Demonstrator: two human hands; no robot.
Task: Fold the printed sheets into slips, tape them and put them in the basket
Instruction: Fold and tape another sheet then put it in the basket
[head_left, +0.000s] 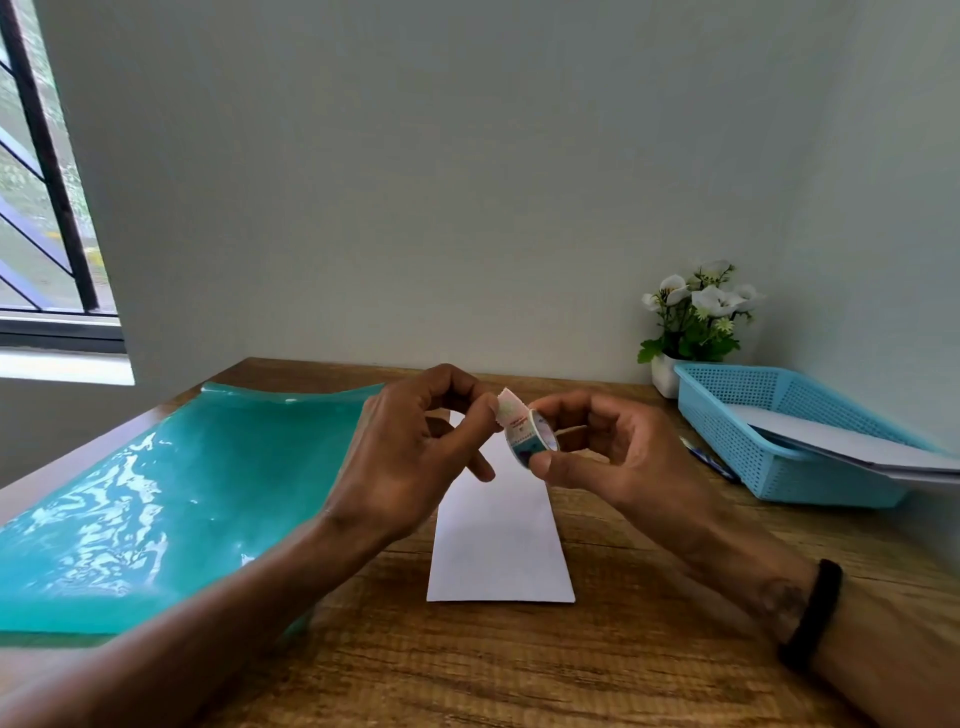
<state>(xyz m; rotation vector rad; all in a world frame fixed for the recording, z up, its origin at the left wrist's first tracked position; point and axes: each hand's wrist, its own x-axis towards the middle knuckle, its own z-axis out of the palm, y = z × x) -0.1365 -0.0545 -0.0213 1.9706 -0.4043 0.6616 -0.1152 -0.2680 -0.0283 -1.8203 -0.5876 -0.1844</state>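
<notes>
Folded slip (500, 530) on table (623, 649), untaped. Right hand (597, 447) grips tape roll (535, 436); left hand (415, 447) pinches tape end (508, 406). Basket (779, 467) holds paper; taping, binning pending.

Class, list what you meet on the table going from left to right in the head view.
Green mat → left hand → roll of tape → right hand → blue basket.

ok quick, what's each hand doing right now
Left hand: pinching the tape end.
Right hand: gripping the tape roll.
</notes>
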